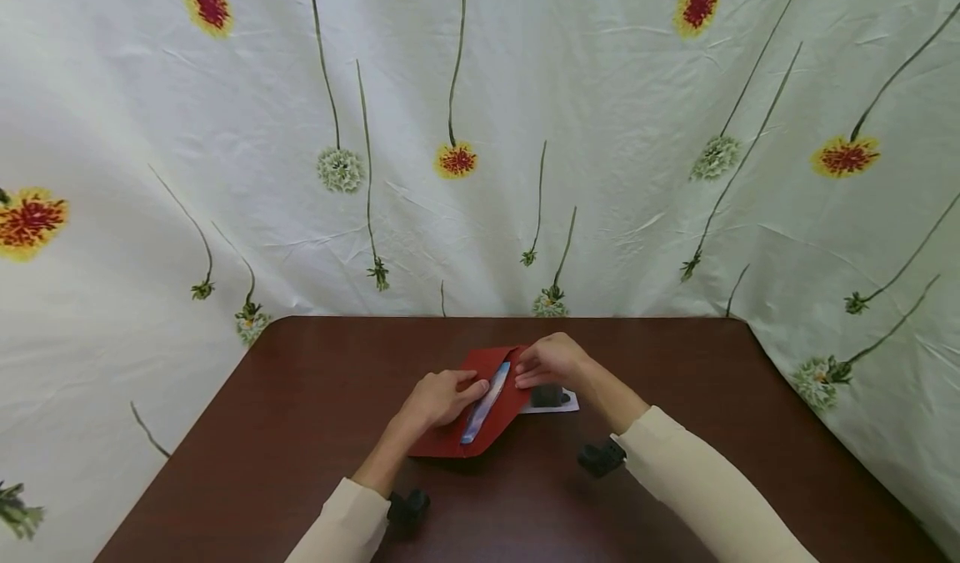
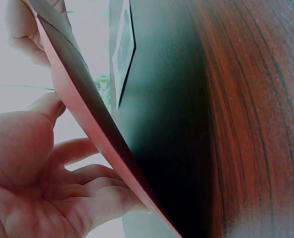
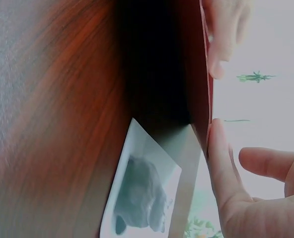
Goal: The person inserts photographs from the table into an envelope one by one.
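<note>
A red envelope [image 1: 491,431] lies at an angle in the middle of the table, its near edge raised a little. Through its slanted opening shows a strip of a blue and white card [image 1: 486,403]. My left hand [image 1: 438,398] rests on the envelope's left part, with the thumb at the card's edge. At the far right part of the envelope, my right hand [image 1: 551,359] touches the red paper with its fingertips; its thumb [image 3: 266,161] stands apart from the paper in the right wrist view. The rest of the card is hidden inside.
A white sheet with a dark picture [image 1: 550,398] lies to the right, partly beneath the envelope. Black wrist cameras [image 1: 602,458] hang under both forearms. The dark brown table [image 1: 322,379] ends at a white flowered cloth [image 1: 420,238].
</note>
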Available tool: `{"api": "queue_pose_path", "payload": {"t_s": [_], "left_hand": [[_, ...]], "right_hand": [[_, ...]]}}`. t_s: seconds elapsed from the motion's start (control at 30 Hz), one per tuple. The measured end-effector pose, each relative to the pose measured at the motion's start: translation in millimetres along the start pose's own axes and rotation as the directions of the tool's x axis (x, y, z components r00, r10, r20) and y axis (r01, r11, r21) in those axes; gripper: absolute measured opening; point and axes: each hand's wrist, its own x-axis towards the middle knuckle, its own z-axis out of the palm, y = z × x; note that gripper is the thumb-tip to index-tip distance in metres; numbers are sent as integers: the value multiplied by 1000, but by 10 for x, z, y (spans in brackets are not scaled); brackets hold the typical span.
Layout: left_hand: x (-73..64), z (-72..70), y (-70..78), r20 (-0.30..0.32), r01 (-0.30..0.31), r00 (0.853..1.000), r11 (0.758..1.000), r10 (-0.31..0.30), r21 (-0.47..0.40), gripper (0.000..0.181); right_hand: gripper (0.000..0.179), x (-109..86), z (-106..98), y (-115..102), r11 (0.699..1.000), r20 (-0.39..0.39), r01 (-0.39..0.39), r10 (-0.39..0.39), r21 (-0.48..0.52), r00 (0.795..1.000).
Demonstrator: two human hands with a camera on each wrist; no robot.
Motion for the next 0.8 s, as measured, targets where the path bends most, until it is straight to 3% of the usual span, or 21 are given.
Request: {"api": "queue_pose_path", "payload": {"t_s": [0.27,0.8], "left_hand": [[7,-4,-1,3,9,1000,1000,-9,-1,57],[-17,-28,0,4,0,1000,1000,0,-9,57]], "right_hand": [[37,-62,-240,-79,997,-37,44,-47,-68,998],[39,82,-668,12,998,-176,-15,3,-65,984]]}}
